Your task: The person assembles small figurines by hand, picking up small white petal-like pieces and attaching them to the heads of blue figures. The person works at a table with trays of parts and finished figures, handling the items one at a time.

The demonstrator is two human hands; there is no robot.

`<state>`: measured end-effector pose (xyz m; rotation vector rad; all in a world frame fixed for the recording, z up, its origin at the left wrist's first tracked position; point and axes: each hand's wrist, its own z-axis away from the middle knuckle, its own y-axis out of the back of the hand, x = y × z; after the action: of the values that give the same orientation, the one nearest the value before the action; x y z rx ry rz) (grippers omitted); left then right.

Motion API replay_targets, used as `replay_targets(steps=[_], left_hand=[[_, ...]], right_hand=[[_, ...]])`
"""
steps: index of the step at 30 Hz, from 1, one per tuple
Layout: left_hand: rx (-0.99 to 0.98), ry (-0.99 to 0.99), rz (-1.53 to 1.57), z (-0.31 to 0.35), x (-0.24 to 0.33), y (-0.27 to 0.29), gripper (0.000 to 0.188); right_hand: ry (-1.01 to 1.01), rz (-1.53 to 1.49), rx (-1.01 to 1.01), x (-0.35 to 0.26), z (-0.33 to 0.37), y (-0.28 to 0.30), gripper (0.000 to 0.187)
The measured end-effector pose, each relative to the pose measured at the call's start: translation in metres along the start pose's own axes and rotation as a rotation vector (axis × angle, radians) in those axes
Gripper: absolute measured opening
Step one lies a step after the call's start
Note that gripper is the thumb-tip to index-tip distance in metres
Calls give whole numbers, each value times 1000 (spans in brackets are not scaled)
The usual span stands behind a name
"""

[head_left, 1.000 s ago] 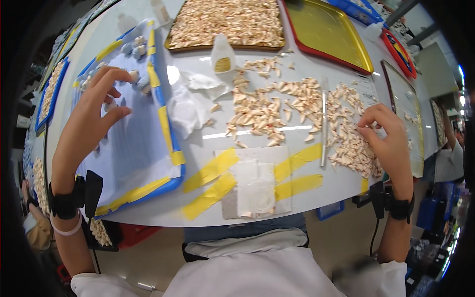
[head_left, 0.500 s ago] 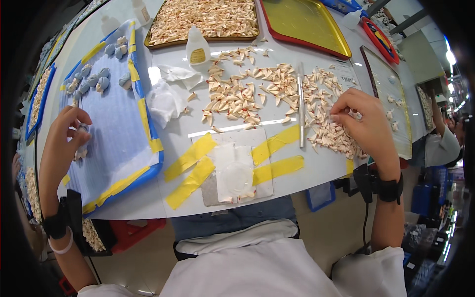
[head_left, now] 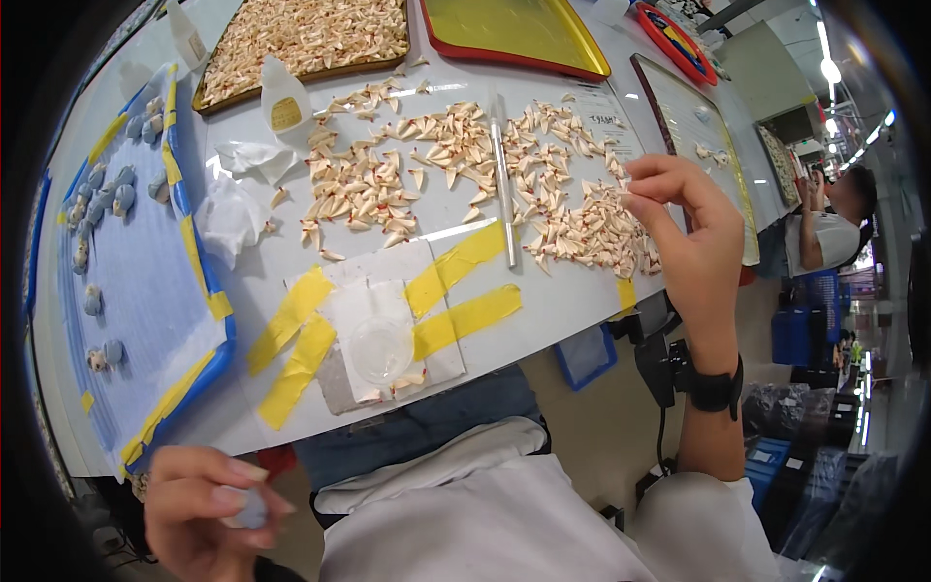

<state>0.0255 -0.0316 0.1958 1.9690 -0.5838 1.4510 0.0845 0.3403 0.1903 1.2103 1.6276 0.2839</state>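
Note:
My left hand (head_left: 199,504) is at the lower left, in front of the blue tray. Its fingers are closed round a small blue-grey rounded figure (head_left: 250,508), whose far side is hidden. Over the right-hand pile of cream pointed pieces with red tips (head_left: 592,233), my right hand (head_left: 698,228) has thumb and forefinger pinched together. Whatever lies between those fingertips is too small to make out. Several similar blue-grey and cream figures (head_left: 123,199) lie on the blue-rimmed tray (head_left: 225,339), which is edged with yellow tape.
A clear round dish (head_left: 381,351) sits on a board fixed with yellow tape (head_left: 465,320). A metal rod (head_left: 502,189) divides the loose pieces. Behind stand a white bottle (head_left: 284,97), a full tray of pieces (head_left: 301,39) and a yellow tray (head_left: 524,29). Another person (head_left: 834,223) is at far right.
My left hand has moved from over the blue tray toward me, carrying the blue-grey figure. My right hand stays by the pile, its fingertips pinched. The view has shifted right.

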Motion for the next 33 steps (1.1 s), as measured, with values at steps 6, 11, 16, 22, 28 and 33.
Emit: replay_targets(steps=[6, 11, 16, 22, 28, 33], left_hand=[[369, 200, 318, 11, -25, -51, 35], [442, 244, 371, 2, -32, -68, 33], [359, 198, 577, -3, -39, -64, 13], [381, 179, 584, -1, -47, -64, 38], [455, 199, 644, -2, -47, -61, 39], [436, 180, 672, -2, -49, -60, 40]], right_hand=[[-380, -345, -56, -33, 28, 5, 10], [-407, -561, -192, -53, 50, -8, 15], [-280, -465, -226, -66, 47, -19, 16], [-156, -440, -270, -81, 31, -35, 20], [-86, -366, -286, -99, 25, -51, 16], [-50, -324, -235, -103, 28, -54, 11]])
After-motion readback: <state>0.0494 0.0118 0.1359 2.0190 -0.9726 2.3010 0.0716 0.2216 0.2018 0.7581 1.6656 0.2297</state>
